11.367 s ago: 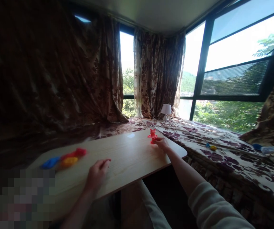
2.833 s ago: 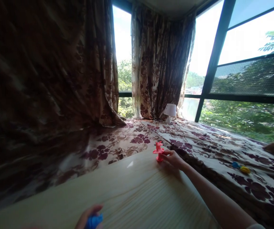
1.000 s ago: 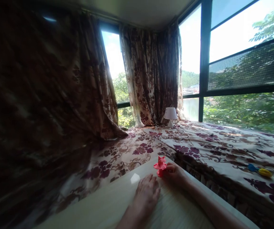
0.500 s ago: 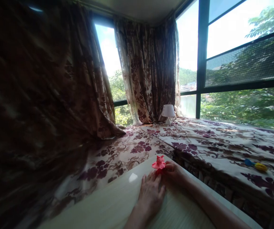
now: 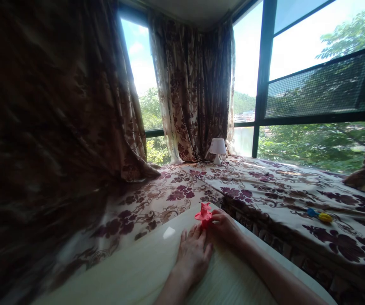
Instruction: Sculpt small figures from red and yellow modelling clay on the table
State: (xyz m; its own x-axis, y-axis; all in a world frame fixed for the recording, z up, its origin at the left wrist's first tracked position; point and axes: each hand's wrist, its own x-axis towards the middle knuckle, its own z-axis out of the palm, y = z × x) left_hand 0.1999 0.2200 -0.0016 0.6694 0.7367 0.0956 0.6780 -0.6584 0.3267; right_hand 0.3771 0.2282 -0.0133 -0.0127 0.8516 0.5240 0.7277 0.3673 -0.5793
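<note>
A small red plastic toy [image 5: 203, 213] with a flared top stands upright near the far corner of the pale wooden tabletop [image 5: 131, 271]. My right hand [image 5: 224, 226] is closed around the toy's lower part from the right. My left hand [image 5: 192, 254] lies flat on the tabletop just in front of the toy, fingers stretched toward its base and holding nothing.
A floral-covered bed or bench [image 5: 265, 186] wraps round behind and to the right of the tabletop. On it lie a small white lamp [image 5: 217, 149] by the window corner and a blue-and-yellow toy [image 5: 319, 216] to the right. Heavy patterned curtains [image 5: 58, 106] hang on the left.
My left hand earlier held a blue piece at the table's near side; now it is flat beside the red toy and has slid closer to its base. My right hand stays on the toy.
</note>
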